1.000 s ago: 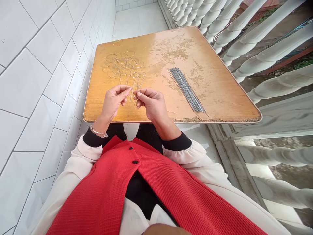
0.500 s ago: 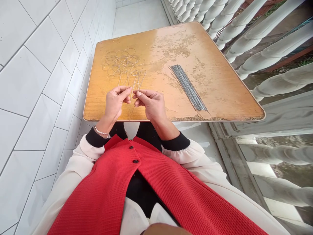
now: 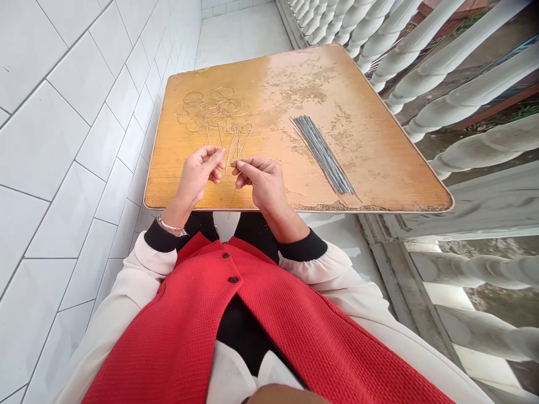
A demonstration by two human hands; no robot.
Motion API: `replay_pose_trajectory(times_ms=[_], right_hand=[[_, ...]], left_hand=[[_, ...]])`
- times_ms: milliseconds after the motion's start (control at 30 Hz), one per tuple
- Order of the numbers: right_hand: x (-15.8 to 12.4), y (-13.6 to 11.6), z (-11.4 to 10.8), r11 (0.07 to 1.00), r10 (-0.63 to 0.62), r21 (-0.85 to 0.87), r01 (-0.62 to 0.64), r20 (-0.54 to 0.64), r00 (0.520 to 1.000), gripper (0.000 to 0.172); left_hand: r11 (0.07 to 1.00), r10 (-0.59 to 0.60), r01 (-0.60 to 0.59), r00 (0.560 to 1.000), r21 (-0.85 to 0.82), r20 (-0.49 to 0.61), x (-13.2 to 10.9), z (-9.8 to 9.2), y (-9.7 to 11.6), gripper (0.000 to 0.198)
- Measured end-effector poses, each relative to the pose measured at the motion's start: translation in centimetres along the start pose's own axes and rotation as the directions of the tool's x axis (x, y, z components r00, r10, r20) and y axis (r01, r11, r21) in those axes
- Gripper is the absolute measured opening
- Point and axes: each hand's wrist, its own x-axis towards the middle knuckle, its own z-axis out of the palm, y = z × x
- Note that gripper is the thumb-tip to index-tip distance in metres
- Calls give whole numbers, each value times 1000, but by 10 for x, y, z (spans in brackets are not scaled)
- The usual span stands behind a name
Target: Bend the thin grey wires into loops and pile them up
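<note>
Over the near edge of the wooden tabletop, my left hand and my right hand face each other with a small gap between them. Both are closed in a pinch, thumb against fingers. A thin wire runs down from the right fingertips. Its upper part near the left fingertips is too fine to follow clearly, though the left pinch seems to grip it too. Just beyond my fingers lies a tangle of looped wires, several with straight tails pointing toward me.
To the right on the table lies a bundle of straight grey wires, slanting toward the near edge. A white tiled wall stands close on the left. White balusters line the right side.
My hands have drawn slightly apart, the left one shifting a little left. The loops and the bundle lie as before; the view has tilted a little.
</note>
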Motion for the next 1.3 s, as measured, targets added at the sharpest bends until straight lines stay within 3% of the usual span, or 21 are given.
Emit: replay_pose_trajectory(times_ms=[133,267,400,567,700,900,1167,1300], right_hand=[[-1,-1,1,1000,23,-10,-23,-4,1000,11],[-2,-1,4,997,11,-71,-13,-23,1000,9],[-3,0,6,994,-28,-108,23,-43,999,11],[-3,7,6,996,-69,-62,66,-51,996,11],[-4,8,7,998,-40,-42,38,-45,998,11],[-5,7,7,997,-54,-62,51,-35,998,11],[-4,2,8,999,-2,-54,-1,-49,999,14],[-1,1,4,999,21,-47,-24,-49,999,20]], left_hand=[[913,231,-216,973,347,-2,7,-6,-1,10],[632,463,-415,880,654,110,12,-7,-4,9],[461,508,-442,843,770,179,12,-6,-7,16],[390,546,-450,816,803,191,12,-4,-10,21],[390,547,-447,816,805,188,13,-5,-10,20],[438,438,-390,879,810,187,9,-3,1,17],[731,401,-366,913,576,71,15,-1,8,16],[890,245,-229,969,395,10,15,-3,6,7]])
